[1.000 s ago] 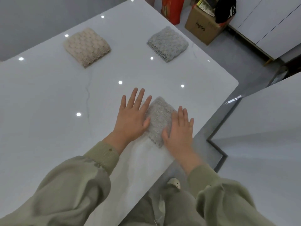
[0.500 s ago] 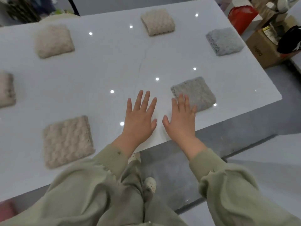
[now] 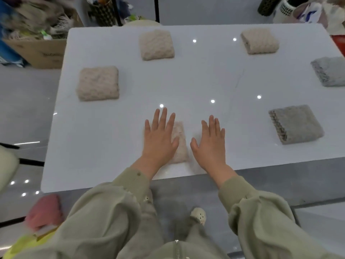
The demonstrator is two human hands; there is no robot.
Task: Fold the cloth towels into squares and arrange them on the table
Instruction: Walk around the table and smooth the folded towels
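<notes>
Left hand (image 3: 160, 140), fingers spread, lies flat on a beige towel (image 3: 180, 146); right hand (image 3: 210, 144) spread, empty. Cardboard box (image 3: 43, 53) print is unreadable.

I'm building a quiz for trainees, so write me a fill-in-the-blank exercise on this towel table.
1. The left hand lies over part of a folded ___ towel.
2. ___ grey towels lie folded toward the right end of the table.
3. The right hand, fingers straight, holds ___.

Missing words: beige; two; nothing.
</notes>
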